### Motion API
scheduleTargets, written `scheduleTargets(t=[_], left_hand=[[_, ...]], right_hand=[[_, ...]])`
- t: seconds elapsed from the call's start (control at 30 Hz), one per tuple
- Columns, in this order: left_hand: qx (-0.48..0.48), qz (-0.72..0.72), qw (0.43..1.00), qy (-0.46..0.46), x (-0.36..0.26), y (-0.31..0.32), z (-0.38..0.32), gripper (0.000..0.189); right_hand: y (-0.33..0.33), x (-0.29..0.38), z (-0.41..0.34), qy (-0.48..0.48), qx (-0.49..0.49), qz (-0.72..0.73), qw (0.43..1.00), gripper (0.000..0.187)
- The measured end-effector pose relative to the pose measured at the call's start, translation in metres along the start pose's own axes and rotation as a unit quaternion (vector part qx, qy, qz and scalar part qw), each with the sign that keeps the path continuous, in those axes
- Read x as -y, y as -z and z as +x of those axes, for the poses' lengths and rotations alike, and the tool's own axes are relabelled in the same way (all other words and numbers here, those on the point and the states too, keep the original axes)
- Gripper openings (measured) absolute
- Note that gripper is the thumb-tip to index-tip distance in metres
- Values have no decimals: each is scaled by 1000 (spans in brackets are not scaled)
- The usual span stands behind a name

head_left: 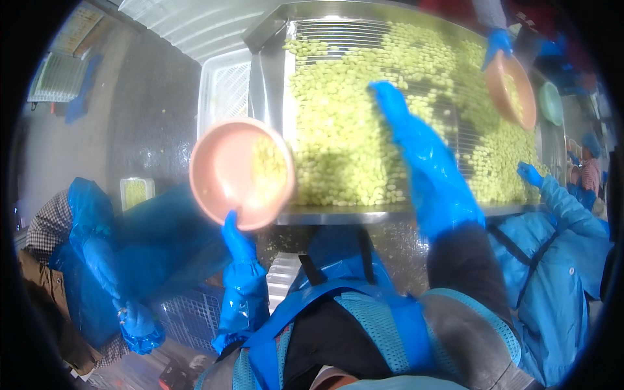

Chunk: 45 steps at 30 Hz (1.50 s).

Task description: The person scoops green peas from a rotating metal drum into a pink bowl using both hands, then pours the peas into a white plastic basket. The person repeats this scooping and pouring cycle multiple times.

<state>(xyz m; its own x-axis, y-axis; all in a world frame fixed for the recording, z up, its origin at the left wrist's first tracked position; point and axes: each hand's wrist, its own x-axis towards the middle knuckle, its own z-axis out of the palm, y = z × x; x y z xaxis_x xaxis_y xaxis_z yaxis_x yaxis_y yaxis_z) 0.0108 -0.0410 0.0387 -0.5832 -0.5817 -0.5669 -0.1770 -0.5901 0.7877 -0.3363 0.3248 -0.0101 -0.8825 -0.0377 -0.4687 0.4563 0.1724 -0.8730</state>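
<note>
My left hand, in a blue glove, grips the near rim of a pink plastic bowl. The bowl is tilted, with some pale green shelled beans against its right side. It hangs at the left end of a metal sorting table. My right hand, gloved and in a long blue sleeve, reaches across the table. Its fingers point away from me over a thick layer of shelled beans; they are blurred and seen edge-on, so their grip is unclear.
A white plastic basket stands beyond the bowl. Across the table, a person's gloved hand holds another pink bowl. A co-worker's hand touches beans at right. Another person in a blue apron stands at left, near a blue crate.
</note>
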Motion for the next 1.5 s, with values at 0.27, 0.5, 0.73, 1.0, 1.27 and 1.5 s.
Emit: scheduleTargets(t=[0.27, 0.5, 0.73, 1.0, 1.27, 1.5], left_hand=[[-106, -7, 994, -7, -14, 1, -35, 49], [-58, 28, 998, -6, -19, -19, -38, 44], [20, 72, 997, 18, -17, -35, -38, 53], [18, 71, 996, 43, -16, -4, -44, 53], [23, 135, 991, 7, -32, 33, -59, 54], [26, 111, 993, 18, -28, 27, -82, 43]], right_hand=[[2, -32, 113, 155, 13, -370, 916, 35], [11, -5, 39, 96, 79, -370, 921, 36], [-45, 102, -145, 106, 292, -145, 939, 61], [126, -170, -121, -211, 189, -364, 887, 55], [26, -64, -207, -126, 130, -62, 982, 37], [-57, -136, -163, 127, 328, -176, 919, 32]])
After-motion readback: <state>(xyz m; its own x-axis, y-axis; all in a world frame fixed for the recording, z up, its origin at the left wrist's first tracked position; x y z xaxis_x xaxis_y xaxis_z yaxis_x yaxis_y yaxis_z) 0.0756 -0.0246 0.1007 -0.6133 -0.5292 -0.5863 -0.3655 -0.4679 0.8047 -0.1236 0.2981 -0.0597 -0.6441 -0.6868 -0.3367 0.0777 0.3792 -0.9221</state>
